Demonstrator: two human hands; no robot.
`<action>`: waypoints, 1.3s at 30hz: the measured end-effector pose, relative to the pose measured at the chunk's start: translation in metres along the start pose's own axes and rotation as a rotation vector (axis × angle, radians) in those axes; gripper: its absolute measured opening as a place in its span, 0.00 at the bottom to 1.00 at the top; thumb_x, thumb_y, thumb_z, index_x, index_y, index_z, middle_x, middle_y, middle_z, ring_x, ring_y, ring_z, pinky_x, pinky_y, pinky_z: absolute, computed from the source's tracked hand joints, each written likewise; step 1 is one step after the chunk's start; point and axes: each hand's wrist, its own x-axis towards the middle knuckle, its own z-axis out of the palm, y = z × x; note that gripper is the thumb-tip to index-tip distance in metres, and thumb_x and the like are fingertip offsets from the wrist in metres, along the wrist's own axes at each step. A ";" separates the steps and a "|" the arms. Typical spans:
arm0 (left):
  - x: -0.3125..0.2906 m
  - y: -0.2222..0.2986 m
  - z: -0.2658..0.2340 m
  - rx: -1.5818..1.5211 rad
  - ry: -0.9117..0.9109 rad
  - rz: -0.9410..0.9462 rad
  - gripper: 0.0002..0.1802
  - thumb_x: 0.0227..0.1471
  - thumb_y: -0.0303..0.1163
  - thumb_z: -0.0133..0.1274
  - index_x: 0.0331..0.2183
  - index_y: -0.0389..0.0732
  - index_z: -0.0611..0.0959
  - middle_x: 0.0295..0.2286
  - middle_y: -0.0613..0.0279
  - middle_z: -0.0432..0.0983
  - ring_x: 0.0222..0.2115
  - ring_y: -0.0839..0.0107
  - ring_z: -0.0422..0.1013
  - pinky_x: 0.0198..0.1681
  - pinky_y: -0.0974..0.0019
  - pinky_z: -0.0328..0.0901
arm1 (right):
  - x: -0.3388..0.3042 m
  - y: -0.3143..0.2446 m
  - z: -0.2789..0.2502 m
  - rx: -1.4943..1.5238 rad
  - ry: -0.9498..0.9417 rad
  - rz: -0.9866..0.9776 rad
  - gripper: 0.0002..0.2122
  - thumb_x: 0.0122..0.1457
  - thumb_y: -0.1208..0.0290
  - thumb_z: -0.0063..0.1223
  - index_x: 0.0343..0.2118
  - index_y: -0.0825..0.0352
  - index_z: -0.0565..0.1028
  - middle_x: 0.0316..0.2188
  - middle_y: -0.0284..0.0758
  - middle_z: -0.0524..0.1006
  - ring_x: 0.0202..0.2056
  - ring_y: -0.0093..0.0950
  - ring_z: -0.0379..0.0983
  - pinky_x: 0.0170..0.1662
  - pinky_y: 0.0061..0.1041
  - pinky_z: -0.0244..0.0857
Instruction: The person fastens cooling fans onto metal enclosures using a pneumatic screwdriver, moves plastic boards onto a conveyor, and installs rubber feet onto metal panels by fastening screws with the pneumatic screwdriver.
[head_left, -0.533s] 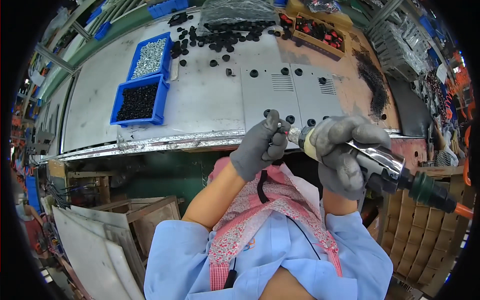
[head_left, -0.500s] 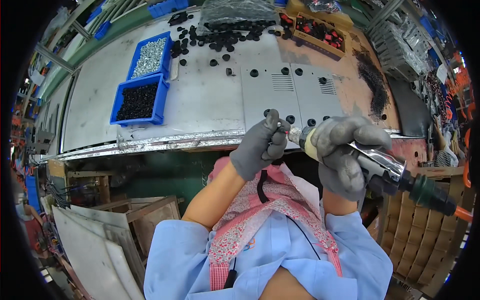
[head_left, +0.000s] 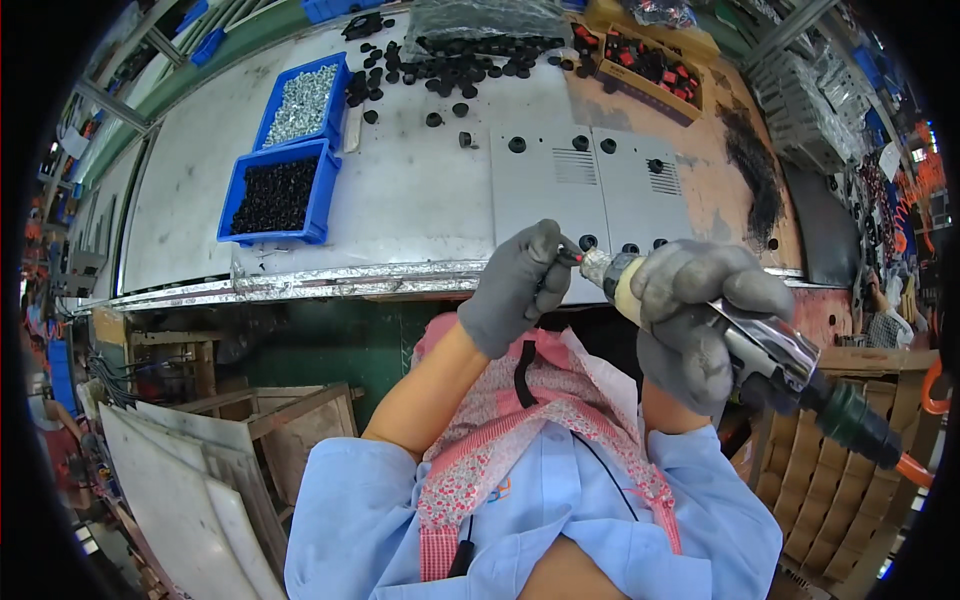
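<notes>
My right hand, in a grey glove, grips an air screwdriver with a shiny metal body and a taped nose. Its tip points left, toward my left hand. That gloved hand is closed, thumb and fingers pinched at the driver's tip. A small dark piece with a touch of red shows there, too small to name. Just beyond both hands, two light grey vented panels lie side by side on the bench. Round black feet sit near their corners.
To the left stand a blue bin of black small parts and a blue bin of silver hardware. Loose black caps lie at the back. A carton of red and black parts stands back right. An orange hose trails from the driver.
Both hands stay close together at the driver's tip. A shiny bit at my left fingertips has given way to a dark piece there. The bench view has shifted slightly.
</notes>
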 end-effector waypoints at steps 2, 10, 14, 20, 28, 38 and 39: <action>0.001 -0.002 -0.003 0.065 -0.036 0.087 0.26 0.46 0.58 0.49 0.32 0.43 0.73 0.12 0.72 0.57 0.09 0.83 0.49 0.10 0.79 0.43 | 0.002 0.003 -0.002 0.025 -0.025 -0.048 0.21 0.50 0.62 0.56 0.46 0.60 0.65 0.29 0.35 0.67 0.22 0.26 0.66 0.28 0.28 0.61; 0.061 0.028 -0.055 0.661 0.279 0.393 0.27 0.48 0.49 0.55 0.44 0.40 0.76 0.20 0.72 0.66 0.20 0.80 0.60 0.24 0.77 0.59 | 0.021 0.018 -0.008 0.032 0.049 -0.127 0.19 0.54 0.64 0.53 0.45 0.64 0.59 0.32 0.42 0.69 0.26 0.29 0.68 0.29 0.32 0.66; 0.096 0.054 -0.078 1.263 0.526 0.452 0.24 0.45 0.44 0.56 0.44 0.45 0.77 0.30 0.62 0.75 0.28 0.72 0.69 0.33 0.68 0.64 | 0.026 0.039 -0.011 0.105 0.108 -0.006 0.17 0.50 0.75 0.48 0.44 0.65 0.61 0.33 0.42 0.70 0.27 0.28 0.68 0.29 0.30 0.66; 0.126 0.047 -0.088 1.471 0.634 0.507 0.21 0.44 0.45 0.55 0.41 0.47 0.79 0.31 0.59 0.76 0.31 0.65 0.72 0.36 0.63 0.65 | 0.046 0.084 -0.006 -0.042 0.194 0.199 0.11 0.50 0.82 0.45 0.39 0.72 0.66 0.28 0.41 0.73 0.25 0.22 0.70 0.27 0.19 0.67; 0.119 0.050 -0.077 1.398 0.737 0.442 0.18 0.45 0.43 0.53 0.39 0.45 0.78 0.30 0.61 0.75 0.31 0.65 0.72 0.36 0.63 0.65 | 0.072 0.168 0.005 0.051 0.163 0.327 0.08 0.48 0.85 0.43 0.33 0.72 0.70 0.27 0.38 0.72 0.26 0.22 0.71 0.27 0.17 0.66; 0.129 0.043 -0.088 1.396 0.754 0.508 0.16 0.46 0.41 0.51 0.39 0.48 0.77 0.29 0.63 0.75 0.31 0.64 0.72 0.34 0.63 0.66 | 0.077 0.210 0.002 0.035 0.097 0.511 0.07 0.48 0.85 0.47 0.31 0.69 0.72 0.23 0.30 0.72 0.25 0.17 0.68 0.28 0.15 0.64; 0.129 0.045 -0.088 1.401 0.736 0.495 0.16 0.46 0.41 0.51 0.39 0.48 0.77 0.30 0.63 0.75 0.31 0.64 0.72 0.34 0.63 0.66 | 0.077 0.215 -0.001 -0.027 0.063 0.514 0.08 0.48 0.85 0.48 0.32 0.69 0.71 0.23 0.30 0.72 0.25 0.18 0.69 0.28 0.16 0.64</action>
